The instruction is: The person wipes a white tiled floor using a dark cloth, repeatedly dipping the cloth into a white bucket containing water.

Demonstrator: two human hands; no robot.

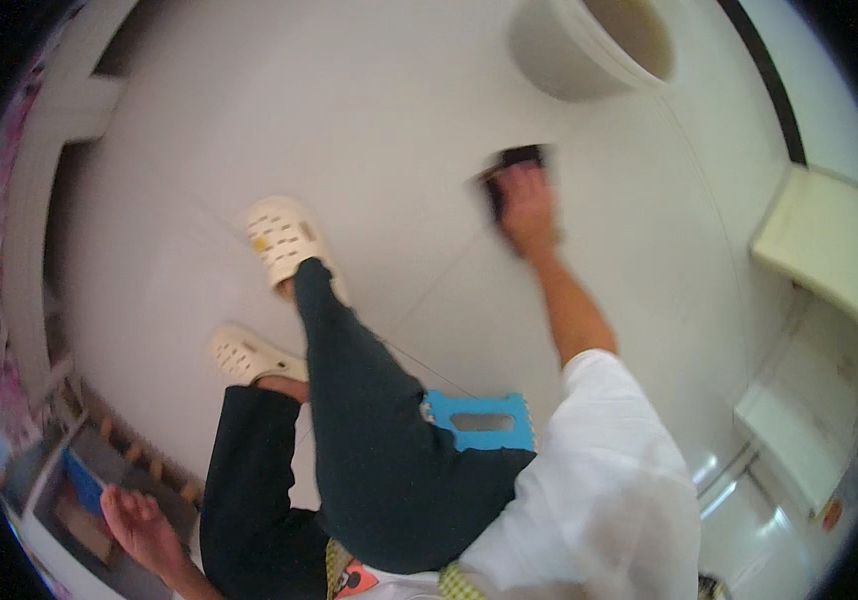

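My right hand (527, 205) reaches forward with the arm stretched out and presses a dark cloth (524, 155) against the pale tiled floor (399, 130). Both hand and cloth are smeared by motion, and the palm hides part of the cloth. Down at the lower left, my left hand (139, 525) hangs beside my knee, its fingers loosely extended and holding nothing. A blue plastic stool (494, 436) with a slot in its top shows beneath my thigh.
A whitish bucket (574, 55) with murky liquid stands beyond the cloth. Cream clogs (284, 240) are on my feet. Pale steplike furniture (824, 235) lines the right side. White furniture legs (79, 110) stand at left, and a low shelf (69, 500) is near my left hand.
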